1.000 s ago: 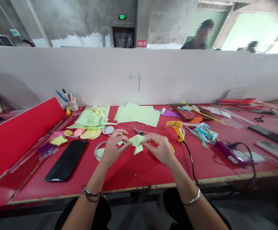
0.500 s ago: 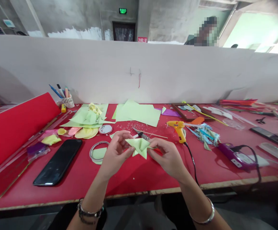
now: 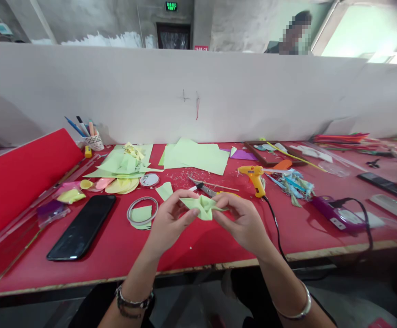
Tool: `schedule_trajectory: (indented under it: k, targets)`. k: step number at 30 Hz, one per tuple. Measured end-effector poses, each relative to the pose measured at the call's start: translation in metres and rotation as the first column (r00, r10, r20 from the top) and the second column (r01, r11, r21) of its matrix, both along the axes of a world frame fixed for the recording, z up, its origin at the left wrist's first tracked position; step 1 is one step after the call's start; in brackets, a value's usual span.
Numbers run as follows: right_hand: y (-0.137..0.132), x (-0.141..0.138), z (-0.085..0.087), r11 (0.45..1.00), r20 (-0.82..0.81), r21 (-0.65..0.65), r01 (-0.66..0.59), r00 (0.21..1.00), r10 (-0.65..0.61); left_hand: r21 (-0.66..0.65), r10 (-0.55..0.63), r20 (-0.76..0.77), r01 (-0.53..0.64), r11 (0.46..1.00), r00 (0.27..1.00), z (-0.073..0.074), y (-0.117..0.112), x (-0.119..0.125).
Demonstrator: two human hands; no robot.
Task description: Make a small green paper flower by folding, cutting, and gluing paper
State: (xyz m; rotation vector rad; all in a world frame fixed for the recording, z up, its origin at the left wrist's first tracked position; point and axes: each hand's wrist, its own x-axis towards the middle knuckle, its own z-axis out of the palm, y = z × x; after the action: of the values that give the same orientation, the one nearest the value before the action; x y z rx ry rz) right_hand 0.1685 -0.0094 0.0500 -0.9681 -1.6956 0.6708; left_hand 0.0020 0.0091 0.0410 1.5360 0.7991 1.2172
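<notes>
A folded piece of light green paper, creased into several points, is held up above the red table. My left hand pinches its left side between thumb and fingers. On the opposite side my right hand grips the paper the same way. Just beyond the hands lie scissors, partly covered by the fingers, and a pen with a black cap. A small green paper piece rests beside my left fingers.
A yellow glue gun with a black cord lies to the right, near a purple power strip. A black phone and a tape ring are at left. Green sheets lie against the white partition.
The folded paper has tilted, so its lower points look shorter and its middle folds show more. My hands stay pinched on both sides. The whole view has shifted slightly.
</notes>
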Motion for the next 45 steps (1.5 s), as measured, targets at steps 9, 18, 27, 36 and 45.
schedule_trajectory:
  k: [9,18,27,36,45]
  targets:
    - [-0.008,-0.003,-0.002,0.997,-0.067,-0.021,0.071,0.995,-0.072,-0.012,0.074,0.072,-0.073,0.997,0.995,0.003,-0.01,0.007]
    - [-0.001,-0.004,-0.006,0.979,-0.352,-0.203,-0.035,0.935,-0.04,-0.099,0.163,-0.071,-0.169,0.981,0.984,-0.001,-0.005,0.012]
    - [0.009,-0.008,-0.026,0.929,-0.473,-0.348,-0.124,0.879,-0.06,-0.089,0.262,-0.011,-0.262,0.961,0.965,-0.005,-0.006,0.02]
    - [0.007,-0.013,-0.02,0.949,-0.332,-0.316,0.014,0.935,-0.125,0.01,0.191,-0.13,-0.191,0.981,0.973,-0.003,-0.005,0.009]
    - [0.005,-0.018,-0.017,0.968,-0.274,-0.251,0.005,0.959,-0.076,0.021,0.187,-0.186,-0.186,0.982,0.965,-0.002,-0.001,0.001]
